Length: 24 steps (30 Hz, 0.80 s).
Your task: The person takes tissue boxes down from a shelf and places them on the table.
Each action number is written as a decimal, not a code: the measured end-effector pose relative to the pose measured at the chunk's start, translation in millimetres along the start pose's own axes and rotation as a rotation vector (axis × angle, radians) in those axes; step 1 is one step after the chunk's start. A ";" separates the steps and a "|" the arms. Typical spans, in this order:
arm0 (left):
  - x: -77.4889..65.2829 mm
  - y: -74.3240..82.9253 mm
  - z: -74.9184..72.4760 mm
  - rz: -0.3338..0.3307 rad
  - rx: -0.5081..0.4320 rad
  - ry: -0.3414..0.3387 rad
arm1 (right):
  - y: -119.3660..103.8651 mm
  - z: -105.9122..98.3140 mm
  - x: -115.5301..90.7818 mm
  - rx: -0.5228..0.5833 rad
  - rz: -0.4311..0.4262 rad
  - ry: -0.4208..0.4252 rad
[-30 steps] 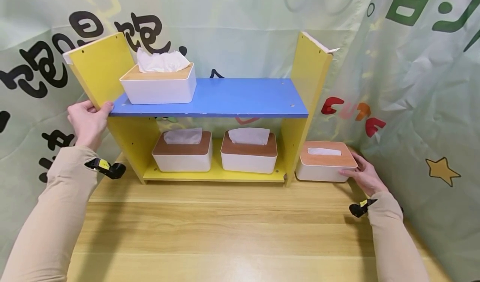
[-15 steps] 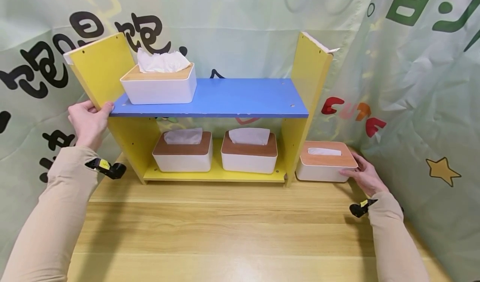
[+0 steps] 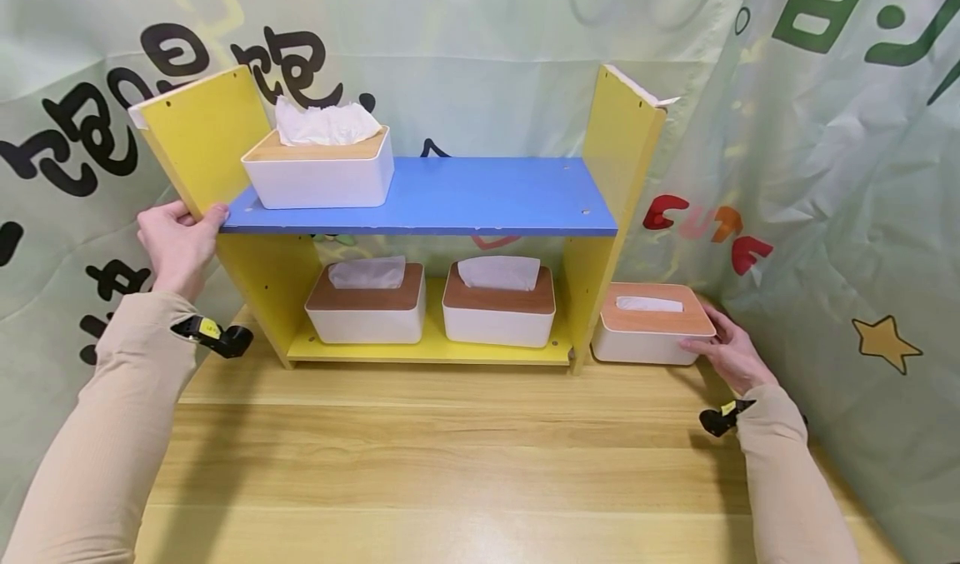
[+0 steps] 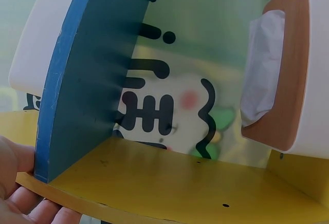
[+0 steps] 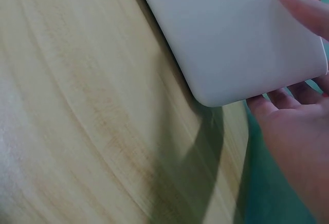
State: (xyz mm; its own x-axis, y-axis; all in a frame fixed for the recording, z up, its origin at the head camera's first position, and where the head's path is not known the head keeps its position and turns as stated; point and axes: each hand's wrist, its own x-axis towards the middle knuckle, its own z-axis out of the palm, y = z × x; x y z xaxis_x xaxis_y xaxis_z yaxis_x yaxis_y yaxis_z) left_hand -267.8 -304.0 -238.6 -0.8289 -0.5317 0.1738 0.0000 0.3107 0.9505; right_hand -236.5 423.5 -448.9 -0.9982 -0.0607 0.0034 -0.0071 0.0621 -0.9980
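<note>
My left hand [image 3: 178, 243] grips the left side panel of a yellow and blue shelf [image 3: 480, 193], its thumb against the end of the blue board. In the left wrist view that thumb [image 4: 19, 157] lies at the blue edge, with the other fingers behind the yellow panel. Right of the shelf, a white tissue box [image 3: 648, 343] with a wooden lid stands on the table. My right hand [image 3: 731, 351] holds its right end, thumb on the front and fingers around the side. The right wrist view shows the box's white wall [image 5: 236, 39] and my thumb [image 5: 303, 8] on it.
Another tissue box [image 3: 318, 182] sits on the upper board at the left. Two more, a left one [image 3: 365, 325] and a right one [image 3: 498, 328], stand on the lower yellow board. A printed curtain [image 3: 847, 214] hangs behind and to the right of the wooden table [image 3: 480, 456].
</note>
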 end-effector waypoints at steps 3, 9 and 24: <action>0.3 -0.4 -0.3 0.003 0.001 0.000 | -0.5 0.7 -0.8 0.013 0.002 -0.002; 0.1 -0.3 -0.4 0.009 0.020 0.003 | -1.0 3.8 -1.2 0.001 0.057 0.042; 0.0 -0.2 -0.9 0.009 0.036 0.003 | -10.0 13.2 2.2 -0.076 0.047 0.317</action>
State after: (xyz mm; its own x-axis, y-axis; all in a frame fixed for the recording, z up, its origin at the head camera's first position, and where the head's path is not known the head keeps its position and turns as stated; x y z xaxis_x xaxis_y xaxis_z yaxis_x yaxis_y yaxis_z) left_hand -267.3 -304.8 -238.5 -0.8272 -0.5313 0.1830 -0.0128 0.3434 0.9391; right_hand -237.9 409.7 -439.8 -0.9664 0.2567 -0.0112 0.0466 0.1324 -0.9901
